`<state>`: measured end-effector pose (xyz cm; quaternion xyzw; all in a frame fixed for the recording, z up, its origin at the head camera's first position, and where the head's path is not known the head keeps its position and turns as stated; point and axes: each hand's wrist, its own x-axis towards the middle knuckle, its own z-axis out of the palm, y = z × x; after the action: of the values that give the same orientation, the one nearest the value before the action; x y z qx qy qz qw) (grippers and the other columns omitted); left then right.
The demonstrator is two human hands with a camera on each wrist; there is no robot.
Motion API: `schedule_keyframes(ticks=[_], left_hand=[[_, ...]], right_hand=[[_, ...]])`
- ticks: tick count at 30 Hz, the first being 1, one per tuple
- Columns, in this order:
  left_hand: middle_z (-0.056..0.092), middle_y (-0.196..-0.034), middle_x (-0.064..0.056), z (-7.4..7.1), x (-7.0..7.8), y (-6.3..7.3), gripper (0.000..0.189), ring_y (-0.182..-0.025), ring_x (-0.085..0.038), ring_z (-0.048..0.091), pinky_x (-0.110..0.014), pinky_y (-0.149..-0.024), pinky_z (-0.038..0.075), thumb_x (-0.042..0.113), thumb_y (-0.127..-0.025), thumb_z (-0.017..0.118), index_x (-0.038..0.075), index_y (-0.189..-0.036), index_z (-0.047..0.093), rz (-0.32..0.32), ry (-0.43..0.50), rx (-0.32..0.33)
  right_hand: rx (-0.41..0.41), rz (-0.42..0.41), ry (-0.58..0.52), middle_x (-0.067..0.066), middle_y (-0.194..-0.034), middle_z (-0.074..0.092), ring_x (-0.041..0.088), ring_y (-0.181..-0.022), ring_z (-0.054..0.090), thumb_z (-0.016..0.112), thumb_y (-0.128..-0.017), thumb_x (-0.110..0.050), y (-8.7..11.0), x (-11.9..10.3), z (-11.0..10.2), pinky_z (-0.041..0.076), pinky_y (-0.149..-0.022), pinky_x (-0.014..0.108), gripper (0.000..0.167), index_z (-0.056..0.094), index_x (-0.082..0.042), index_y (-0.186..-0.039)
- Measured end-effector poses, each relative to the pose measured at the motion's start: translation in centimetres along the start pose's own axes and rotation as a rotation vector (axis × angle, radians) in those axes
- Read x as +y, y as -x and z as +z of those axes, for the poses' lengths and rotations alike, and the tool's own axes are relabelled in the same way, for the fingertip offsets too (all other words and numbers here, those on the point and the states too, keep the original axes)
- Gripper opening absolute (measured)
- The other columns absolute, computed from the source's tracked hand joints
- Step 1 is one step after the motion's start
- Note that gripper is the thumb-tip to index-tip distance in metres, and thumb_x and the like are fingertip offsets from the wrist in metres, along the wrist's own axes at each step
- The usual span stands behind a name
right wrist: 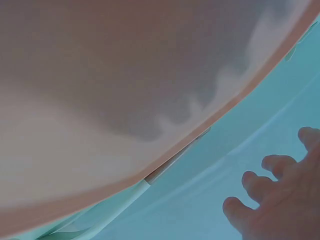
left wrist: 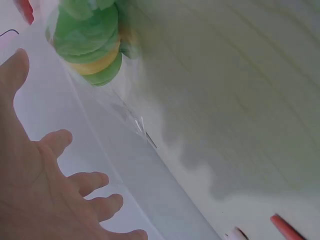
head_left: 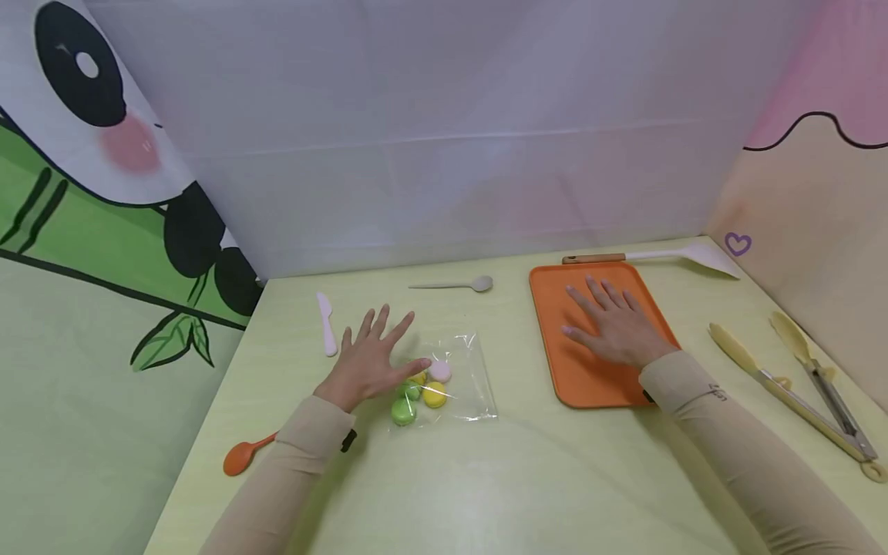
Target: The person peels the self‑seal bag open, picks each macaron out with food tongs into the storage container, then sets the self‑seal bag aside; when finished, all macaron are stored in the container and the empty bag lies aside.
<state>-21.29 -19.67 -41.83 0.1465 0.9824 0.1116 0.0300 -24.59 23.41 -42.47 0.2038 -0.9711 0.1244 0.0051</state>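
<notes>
My left hand (head_left: 368,366), fingers spread, hovers beside and partly over a clear plastic bag (head_left: 468,385) of green, yellow and pink macaron-like rounds (head_left: 435,395). In the left wrist view the bag's green and yellow rounds (left wrist: 90,42) show beyond the thumb, and nothing is in that hand. Over an orange rectangular tray (head_left: 565,378) my right hand (head_left: 617,327) is spread with straight fingers, also holding nothing. Its shadow falls on the tray surface (right wrist: 65,150) in the right wrist view.
Behind the tray lies a white spatula with a wooden handle (head_left: 593,259). Beige-tipped tongs (head_left: 798,393) rest at the right. A grey spoon (head_left: 451,286) is at the back, a pink knife (head_left: 326,324) at the left, and an orange spoon (head_left: 239,459) near the left forearm. Fabric walls surround the table.
</notes>
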Motion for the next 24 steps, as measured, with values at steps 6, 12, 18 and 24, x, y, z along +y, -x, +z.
schedule_keyframes(ticks=[6, 12, 18, 24], left_hand=[[0.010, -0.166, -0.014, 0.0, 0.1, 0.3, 0.090, -0.152, -0.038, 0.007, -0.068, -0.116, 0.010, 0.082, -0.088, 0.040, 0.033, -0.160, 0.017, 0.036, -0.005, 0.000], [0.016, -0.166, -0.011, 0.0, 0.9, 1.0, 0.089, -0.152, -0.035, 0.012, -0.063, -0.118, 0.014, 0.079, -0.088, 0.046, 0.032, -0.160, 0.021, 0.102, 0.019, 0.020], [0.031, -0.160, -0.014, 0.2, 1.7, 2.1, 0.086, -0.149, -0.037, 0.023, -0.062, -0.117, 0.021, 0.071, -0.090, 0.054, 0.022, -0.157, 0.031, 0.190, 0.017, 0.019], [0.036, -0.157, -0.016, 0.5, 1.9, 2.9, 0.085, -0.148, -0.038, 0.027, -0.061, -0.115, 0.026, 0.066, -0.089, 0.061, 0.016, -0.154, 0.039, 0.233, 0.019, -0.010]], right_hand=[[-0.019, -0.003, 0.004, 0.018, -0.166, 0.001, 0.044, -0.151, 0.005, 0.041, -0.100, -0.063, 0.0, 0.0, 0.0, 0.003, -0.118, 0.064, 0.079, 0.014, -0.021, -0.161], [0.038, -0.050, -0.032, 0.017, -0.166, 0.009, 0.041, -0.151, 0.011, 0.048, -0.099, -0.059, 0.0, -1.1, -0.2, 0.007, -0.118, 0.064, 0.077, 0.020, -0.022, -0.160], [0.004, -0.117, -0.063, 0.013, -0.166, 0.012, 0.037, -0.152, 0.013, 0.049, -0.098, -0.062, 0.4, -4.0, -0.5, 0.010, -0.119, 0.062, 0.077, 0.017, -0.028, -0.161], [-0.026, -0.211, -0.028, 0.011, -0.164, 0.023, 0.034, -0.150, 0.022, 0.049, -0.097, -0.063, 1.0, -7.7, -0.4, 0.016, -0.120, 0.057, 0.076, 0.022, -0.029, -0.160]])
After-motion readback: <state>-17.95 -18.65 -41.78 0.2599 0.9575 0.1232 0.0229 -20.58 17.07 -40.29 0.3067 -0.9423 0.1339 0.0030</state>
